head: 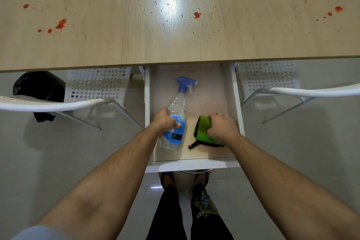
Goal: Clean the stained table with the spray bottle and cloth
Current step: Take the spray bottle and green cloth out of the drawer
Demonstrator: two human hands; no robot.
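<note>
The clear spray bottle [176,115] with a blue trigger head lies in the open white drawer [192,165] under the red-spattered table [116,41], the left hand [165,122] curled round its body, while the right hand [221,125] grips what looks like a folded green cloth [202,128] beside it.
</note>
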